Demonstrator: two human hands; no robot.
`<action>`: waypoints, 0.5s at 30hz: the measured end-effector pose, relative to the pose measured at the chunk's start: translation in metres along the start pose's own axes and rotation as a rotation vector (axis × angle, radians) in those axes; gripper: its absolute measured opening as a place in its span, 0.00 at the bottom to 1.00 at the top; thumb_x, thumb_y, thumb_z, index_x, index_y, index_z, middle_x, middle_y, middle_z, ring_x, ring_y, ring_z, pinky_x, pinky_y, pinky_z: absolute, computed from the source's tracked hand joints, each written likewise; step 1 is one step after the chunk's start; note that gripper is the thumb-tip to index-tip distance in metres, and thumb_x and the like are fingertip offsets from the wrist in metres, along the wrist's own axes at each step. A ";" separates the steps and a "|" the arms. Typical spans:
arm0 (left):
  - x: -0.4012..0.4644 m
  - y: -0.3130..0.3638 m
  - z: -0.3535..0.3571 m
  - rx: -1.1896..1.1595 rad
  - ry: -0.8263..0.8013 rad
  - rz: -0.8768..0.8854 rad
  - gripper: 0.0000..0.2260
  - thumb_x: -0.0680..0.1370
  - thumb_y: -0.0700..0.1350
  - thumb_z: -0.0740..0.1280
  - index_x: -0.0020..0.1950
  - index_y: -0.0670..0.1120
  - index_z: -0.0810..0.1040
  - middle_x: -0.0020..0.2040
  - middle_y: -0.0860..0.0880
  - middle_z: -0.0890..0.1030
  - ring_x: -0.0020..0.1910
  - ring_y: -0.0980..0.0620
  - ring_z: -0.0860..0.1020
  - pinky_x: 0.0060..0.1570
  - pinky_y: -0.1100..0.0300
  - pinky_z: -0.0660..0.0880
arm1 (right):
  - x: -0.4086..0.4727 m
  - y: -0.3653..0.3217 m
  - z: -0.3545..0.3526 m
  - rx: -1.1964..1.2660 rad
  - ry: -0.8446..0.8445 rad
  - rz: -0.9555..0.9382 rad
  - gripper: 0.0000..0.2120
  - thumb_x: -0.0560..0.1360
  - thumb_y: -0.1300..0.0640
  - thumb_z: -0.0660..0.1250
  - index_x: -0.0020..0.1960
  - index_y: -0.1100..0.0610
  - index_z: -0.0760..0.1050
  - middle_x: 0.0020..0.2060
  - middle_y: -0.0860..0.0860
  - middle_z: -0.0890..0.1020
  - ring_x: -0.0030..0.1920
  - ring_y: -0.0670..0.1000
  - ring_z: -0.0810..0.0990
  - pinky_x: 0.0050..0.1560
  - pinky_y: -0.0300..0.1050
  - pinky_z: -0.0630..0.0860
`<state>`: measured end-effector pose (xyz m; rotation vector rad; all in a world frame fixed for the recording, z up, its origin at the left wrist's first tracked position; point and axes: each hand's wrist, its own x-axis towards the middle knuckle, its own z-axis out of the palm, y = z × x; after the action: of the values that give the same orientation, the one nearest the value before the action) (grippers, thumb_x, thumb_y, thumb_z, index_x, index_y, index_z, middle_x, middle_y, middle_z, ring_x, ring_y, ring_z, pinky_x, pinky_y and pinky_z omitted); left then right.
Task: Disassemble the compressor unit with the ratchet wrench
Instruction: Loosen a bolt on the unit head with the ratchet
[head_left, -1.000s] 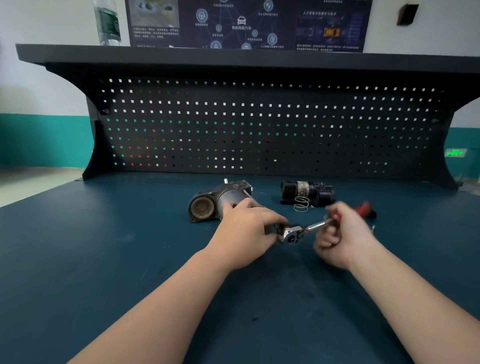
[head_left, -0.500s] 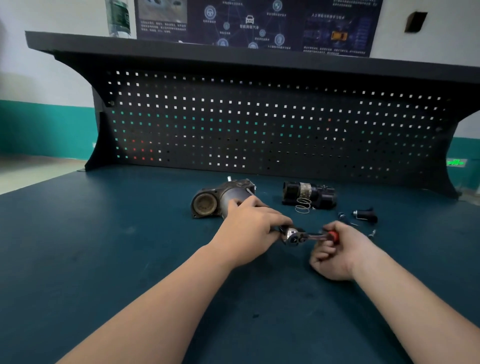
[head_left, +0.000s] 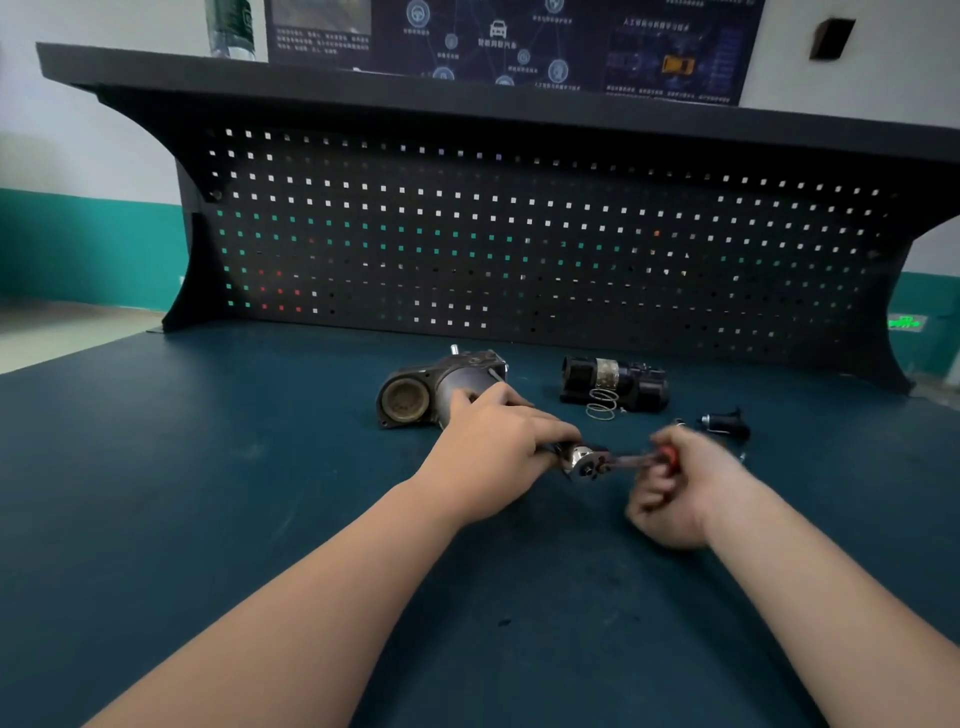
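Note:
The grey metal compressor unit (head_left: 426, 389) lies on its side on the dark teal bench (head_left: 208, 493), round opening facing me. My left hand (head_left: 498, 457) lies over its right end, fingers curled round a small dark part at the wrench head; that part is mostly hidden. The ratchet wrench (head_left: 597, 462) has a shiny head and a red handle. My right hand (head_left: 680, 488) grips the handle, blurred with motion, to the right of the compressor.
A black cylindrical part (head_left: 618, 384) with a wire spring (head_left: 602, 405) in front lies behind the wrench. A small black piece (head_left: 727, 421) sits at the right. The black pegboard back panel (head_left: 519, 249) closes the far edge of the bench; a bottle (head_left: 228, 26) stands on its shelf.
My right hand has swung the wrench handle down and towards me, uncovering the small black piece behind it. My left hand has stayed on the compressor's end.

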<state>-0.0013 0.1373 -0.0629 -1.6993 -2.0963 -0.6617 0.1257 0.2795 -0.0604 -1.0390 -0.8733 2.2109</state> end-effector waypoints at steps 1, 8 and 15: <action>0.000 0.000 0.000 0.002 -0.005 -0.001 0.11 0.78 0.52 0.63 0.59 0.63 0.76 0.58 0.67 0.77 0.58 0.55 0.66 0.55 0.51 0.59 | 0.002 0.004 -0.001 0.026 -0.001 0.066 0.18 0.74 0.54 0.62 0.28 0.53 0.61 0.18 0.47 0.61 0.15 0.45 0.56 0.28 0.37 0.53; -0.002 -0.005 -0.005 0.001 -0.052 0.068 0.12 0.78 0.53 0.63 0.61 0.64 0.75 0.60 0.68 0.75 0.57 0.55 0.65 0.51 0.54 0.57 | -0.013 -0.021 0.015 -0.253 -0.349 -0.852 0.14 0.73 0.50 0.69 0.36 0.57 0.71 0.18 0.47 0.66 0.18 0.45 0.62 0.21 0.36 0.61; 0.001 -0.002 0.002 -0.056 0.029 -0.009 0.11 0.76 0.49 0.66 0.56 0.60 0.79 0.54 0.65 0.79 0.57 0.54 0.68 0.53 0.54 0.57 | 0.000 -0.010 0.005 -0.086 -0.044 -0.247 0.16 0.74 0.54 0.64 0.30 0.54 0.63 0.17 0.46 0.61 0.16 0.45 0.55 0.23 0.37 0.52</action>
<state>-0.0038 0.1385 -0.0640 -1.6999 -2.0851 -0.7497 0.1235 0.2840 -0.0503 -0.8724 -1.0641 2.0107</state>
